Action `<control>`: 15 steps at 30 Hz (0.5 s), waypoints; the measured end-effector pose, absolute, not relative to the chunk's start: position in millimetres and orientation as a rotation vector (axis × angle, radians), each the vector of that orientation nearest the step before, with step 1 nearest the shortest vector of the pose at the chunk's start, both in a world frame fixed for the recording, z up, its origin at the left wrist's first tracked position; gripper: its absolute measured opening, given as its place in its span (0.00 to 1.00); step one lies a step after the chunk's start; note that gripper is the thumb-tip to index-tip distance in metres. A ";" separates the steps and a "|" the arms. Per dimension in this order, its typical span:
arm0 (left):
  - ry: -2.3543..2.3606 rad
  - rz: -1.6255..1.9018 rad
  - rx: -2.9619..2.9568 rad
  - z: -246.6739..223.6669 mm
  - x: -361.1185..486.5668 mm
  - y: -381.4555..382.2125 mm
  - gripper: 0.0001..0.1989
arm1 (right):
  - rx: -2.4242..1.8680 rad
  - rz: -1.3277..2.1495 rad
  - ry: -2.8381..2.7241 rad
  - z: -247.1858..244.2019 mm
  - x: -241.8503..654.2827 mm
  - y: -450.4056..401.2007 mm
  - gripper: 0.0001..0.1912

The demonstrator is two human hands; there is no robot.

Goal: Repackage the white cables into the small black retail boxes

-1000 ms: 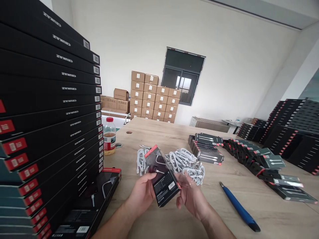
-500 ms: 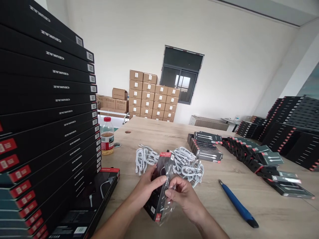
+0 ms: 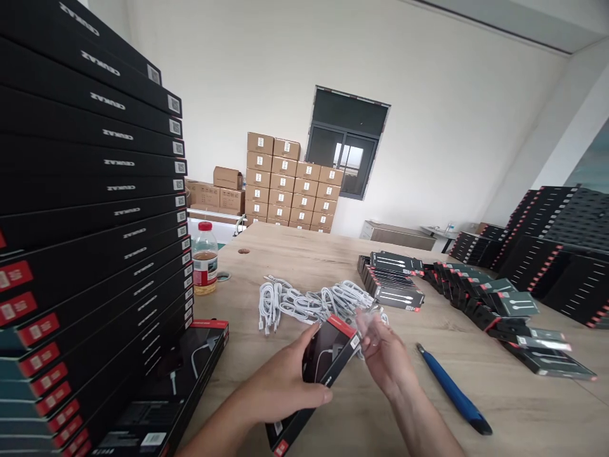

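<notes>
Since the earlier frame, the right hand (image 3: 387, 358) in the head view has moved off the black box (image 3: 324, 355), carrying clear film (image 3: 365, 322). The left hand (image 3: 285, 387) clasps the box, tilted over the desk (image 3: 459, 339) before the white cables (image 3: 309, 306); the right hand's fingers bunch narrowly around the film.

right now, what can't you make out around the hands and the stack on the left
All in the head view:
Held black box: part of its printed face, behind the left hand.
Clear plastic at the right hand: exact outline, blurred.
White cables: some nearer strands, behind the box and right hand.
Stacked boxes: left end, cut off by the picture's edge.
</notes>
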State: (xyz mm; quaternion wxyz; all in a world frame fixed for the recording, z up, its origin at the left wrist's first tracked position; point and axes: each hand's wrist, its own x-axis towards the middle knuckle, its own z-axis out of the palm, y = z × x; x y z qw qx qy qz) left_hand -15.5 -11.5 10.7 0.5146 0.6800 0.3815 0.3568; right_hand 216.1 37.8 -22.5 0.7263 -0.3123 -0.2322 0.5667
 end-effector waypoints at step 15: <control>1.148 1.003 2.082 6.4 -9.1 -0.9 0.41 | -0.943 0.353 -0.304 -48.5 393.5 -95.8 0.14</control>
